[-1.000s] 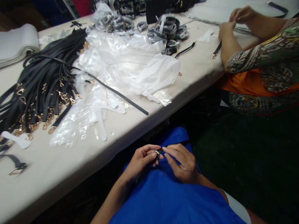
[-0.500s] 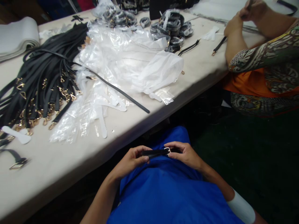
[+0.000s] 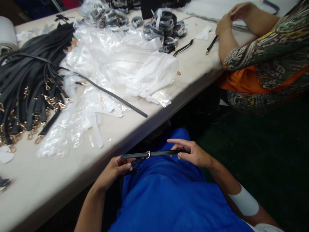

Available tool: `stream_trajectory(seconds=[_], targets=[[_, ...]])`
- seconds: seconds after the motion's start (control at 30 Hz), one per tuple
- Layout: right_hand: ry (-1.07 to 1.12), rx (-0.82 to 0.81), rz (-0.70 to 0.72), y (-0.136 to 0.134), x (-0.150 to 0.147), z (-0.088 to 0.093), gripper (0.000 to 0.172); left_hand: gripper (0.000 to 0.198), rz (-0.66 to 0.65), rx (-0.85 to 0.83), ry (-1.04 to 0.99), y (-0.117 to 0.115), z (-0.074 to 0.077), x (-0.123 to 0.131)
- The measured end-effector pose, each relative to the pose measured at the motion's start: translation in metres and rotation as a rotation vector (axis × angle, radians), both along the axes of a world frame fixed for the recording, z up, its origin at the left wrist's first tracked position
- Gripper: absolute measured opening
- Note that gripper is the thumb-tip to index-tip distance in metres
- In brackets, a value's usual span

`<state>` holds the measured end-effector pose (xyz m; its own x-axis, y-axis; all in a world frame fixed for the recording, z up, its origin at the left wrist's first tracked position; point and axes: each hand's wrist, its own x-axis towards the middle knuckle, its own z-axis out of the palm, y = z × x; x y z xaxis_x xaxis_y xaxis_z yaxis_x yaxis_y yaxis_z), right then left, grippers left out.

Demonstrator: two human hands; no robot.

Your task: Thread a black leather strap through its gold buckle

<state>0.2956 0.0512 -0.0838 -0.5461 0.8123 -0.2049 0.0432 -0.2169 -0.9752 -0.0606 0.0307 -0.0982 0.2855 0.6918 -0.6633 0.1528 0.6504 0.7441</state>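
A black strap (image 3: 160, 153) stretches between my two hands above my blue-covered lap. Its gold buckle (image 3: 148, 155) sits near the middle of the span. My left hand (image 3: 117, 168) is closed on the strap left of the buckle, thumb on top, and a small metal clasp (image 3: 137, 169) dangles just beside it. My right hand (image 3: 193, 154) pinches the strap's other side between thumb and fingers, with the index finger stretched out above it.
On the table (image 3: 79, 170) lie a heap of black straps (image 3: 31, 80) with gold clasps, crumpled clear plastic bags (image 3: 116, 61), white toothed strips (image 3: 98, 132) and wrapped coiled straps (image 3: 164, 24). A co-worker's hands (image 3: 229, 21) are at the right, above the table.
My hands have moved apart, the left one leftward. The buckle, beside my right fingers before, now sits mid-span between the hands. The view has shifted slightly right.
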Motion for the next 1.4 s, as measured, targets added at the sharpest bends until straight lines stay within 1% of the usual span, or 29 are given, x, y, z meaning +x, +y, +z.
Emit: stream_trajectory(seconds=[0.07, 0.17, 0.23, 0.3, 0.37, 0.4, 0.5, 0.57, 0.6, 0.67, 0.73, 0.8, 0.9, 0.97, 1.03, 1.07, 1.13, 1.23, 1.3, 1.33, 1.4], targets=[[-0.045, 0.029, -0.001, 0.003, 0.002, -0.003, 0.058, 0.042, -0.019, 0.007, -0.012, -0.001, -0.001, 0.001], [-0.194, 0.097, 0.030, 0.008, 0.007, -0.009, 0.054, 0.030, -0.064, 0.030, -0.032, 0.001, 0.005, 0.004], [-0.304, 0.143, 0.102, 0.011, 0.007, -0.011, 0.050, 0.026, -0.093, 0.032, -0.044, 0.004, 0.011, 0.008], [-0.350, 0.186, 0.197, 0.010, 0.000, -0.012, 0.050, 0.024, -0.121, 0.040, -0.051, 0.006, 0.017, 0.014], [-0.312, 0.227, 0.249, 0.004, -0.015, -0.012, 0.055, 0.023, -0.154, 0.063, -0.055, 0.009, 0.021, 0.023], [-0.272, 0.246, 0.258, 0.000, -0.025, -0.012, 0.055, 0.024, -0.175, 0.070, -0.060, 0.010, 0.023, 0.028], [-0.135, 0.252, 0.257, -0.014, -0.055, -0.014, 0.042, 0.025, -0.244, 0.060, -0.093, 0.013, 0.026, 0.042], [-0.074, 0.202, 0.217, -0.020, -0.064, -0.015, 0.035, 0.027, -0.267, 0.057, -0.107, 0.015, 0.026, 0.043], [-0.063, 0.159, 0.168, -0.020, -0.064, -0.017, 0.033, 0.028, -0.264, 0.066, -0.102, 0.015, 0.026, 0.040], [-0.076, 0.054, 0.031, -0.018, -0.052, -0.020, 0.035, 0.032, -0.234, 0.092, -0.078, 0.015, 0.028, 0.029], [-0.100, -0.045, -0.093, -0.010, -0.030, -0.026, 0.040, 0.035, -0.200, 0.121, -0.041, 0.011, 0.031, 0.015], [-0.120, -0.097, -0.165, -0.001, -0.005, -0.034, 0.043, 0.035, -0.174, 0.113, -0.024, 0.006, 0.034, 0.004], [-0.178, -0.107, -0.163, 0.011, 0.022, -0.044, 0.042, 0.036, -0.136, 0.062, -0.081, -0.004, 0.033, -0.004], [-0.227, -0.108, -0.128, 0.014, 0.030, -0.050, 0.043, 0.039, -0.110, 0.044, -0.143, -0.009, 0.029, -0.003], [-0.258, -0.114, -0.104, 0.015, 0.031, -0.059, 0.045, 0.047, -0.094, 0.040, -0.170, -0.012, 0.025, 0.000], [-0.272, -0.115, -0.098, 0.015, 0.031, -0.064, 0.047, 0.050, -0.090, 0.047, -0.153, -0.012, 0.024, 0.002], [-0.316, -0.094, -0.077, 0.015, 0.029, -0.077, 0.047, 0.051, -0.087, 0.091, -0.046, -0.012, 0.026, 0.005], [-0.403, -0.021, 0.013, 0.012, 0.018, -0.092, 0.039, 0.047, -0.121, 0.237, 0.203, -0.011, 0.039, 0.012], [-0.400, 0.027, 0.085, 0.007, 0.003, -0.090, 0.036, 0.043, -0.208, 0.338, 0.295, -0.012, 0.050, 0.018], [-0.372, 0.055, 0.111, 0.004, -0.008, -0.084, 0.036, 0.042, -0.265, 0.380, 0.312, -0.012, 0.054, 0.021], [-0.267, 0.127, 0.142, -0.003, -0.034, -0.065, 0.045, 0.041, -0.364, 0.450, 0.313, -0.012, 0.061, 0.030]])
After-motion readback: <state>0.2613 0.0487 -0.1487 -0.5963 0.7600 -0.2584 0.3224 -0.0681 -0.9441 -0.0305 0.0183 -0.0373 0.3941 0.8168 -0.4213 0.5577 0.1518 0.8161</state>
